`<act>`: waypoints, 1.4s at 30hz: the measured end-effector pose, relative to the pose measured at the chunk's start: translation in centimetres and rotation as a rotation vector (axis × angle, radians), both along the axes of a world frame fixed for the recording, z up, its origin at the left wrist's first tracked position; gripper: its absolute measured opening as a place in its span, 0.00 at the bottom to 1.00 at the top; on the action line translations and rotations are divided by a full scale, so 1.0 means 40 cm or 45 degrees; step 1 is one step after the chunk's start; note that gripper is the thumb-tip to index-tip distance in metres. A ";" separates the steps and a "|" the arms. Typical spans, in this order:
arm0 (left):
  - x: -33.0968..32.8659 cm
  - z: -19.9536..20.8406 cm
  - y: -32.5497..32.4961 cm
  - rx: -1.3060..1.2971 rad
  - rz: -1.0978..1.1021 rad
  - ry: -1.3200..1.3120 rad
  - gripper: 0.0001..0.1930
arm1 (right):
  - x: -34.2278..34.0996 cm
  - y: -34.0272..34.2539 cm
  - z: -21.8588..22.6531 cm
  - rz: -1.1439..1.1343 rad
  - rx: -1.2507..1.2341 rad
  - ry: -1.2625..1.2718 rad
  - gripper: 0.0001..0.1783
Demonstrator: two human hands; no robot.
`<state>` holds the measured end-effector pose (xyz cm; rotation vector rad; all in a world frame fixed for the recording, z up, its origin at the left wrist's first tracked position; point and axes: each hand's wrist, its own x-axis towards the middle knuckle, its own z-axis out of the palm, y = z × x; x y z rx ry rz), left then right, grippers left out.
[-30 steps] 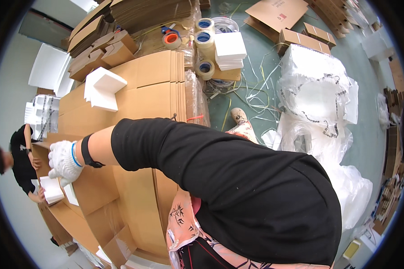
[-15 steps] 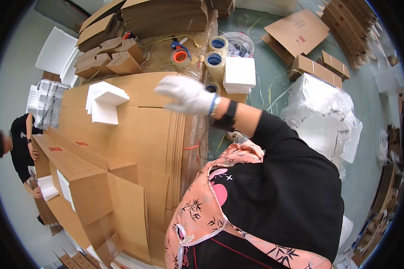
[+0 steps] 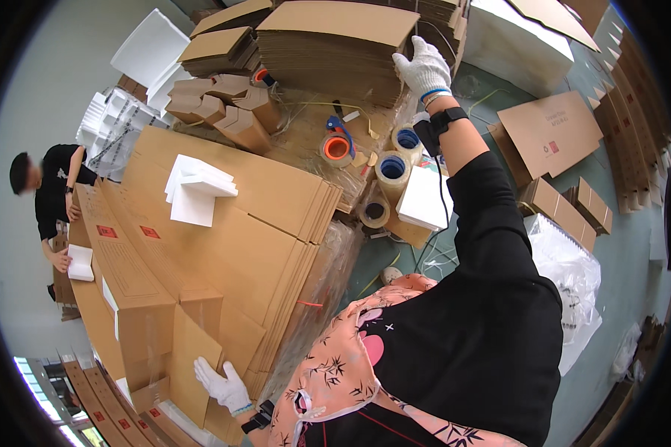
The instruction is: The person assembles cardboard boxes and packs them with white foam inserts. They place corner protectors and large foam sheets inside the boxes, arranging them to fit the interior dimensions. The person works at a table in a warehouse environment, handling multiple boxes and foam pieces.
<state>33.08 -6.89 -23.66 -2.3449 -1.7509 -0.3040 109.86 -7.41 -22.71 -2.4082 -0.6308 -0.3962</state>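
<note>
My right hand, in a white knit glove, reaches to the near right corner of a tall stack of flat cardboard sheets. Its fingers are apart, and I cannot tell whether they touch the stack. Low in the view, my left hand, gloved too, lies with fingers spread against an upright flap of an open cardboard box. White foam pieces rest on the flattened cartons in front of me.
At the left, a co-worker holds a white foam block at the box's far end. A tape dispenser, clear tape rolls and a stack of white sheets stand nearby. Folded cardboard pieces stand behind the cartons.
My right hand has moved away and right, from over the cartons to the sheet stack. My left hand has come into view at the box flap. The view has shifted.
</note>
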 end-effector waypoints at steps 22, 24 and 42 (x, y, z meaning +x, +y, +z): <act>0.085 -0.044 0.051 0.095 0.283 -0.090 0.44 | 0.023 -0.222 -0.394 0.219 -0.347 -0.263 0.34; 0.066 -0.040 -0.003 0.090 0.335 -0.015 0.44 | -0.113 -0.294 -0.435 0.072 -0.545 0.548 0.39; 0.035 -0.079 0.037 0.109 0.265 0.167 0.39 | -0.399 -0.469 -0.725 -0.568 -0.387 0.753 0.29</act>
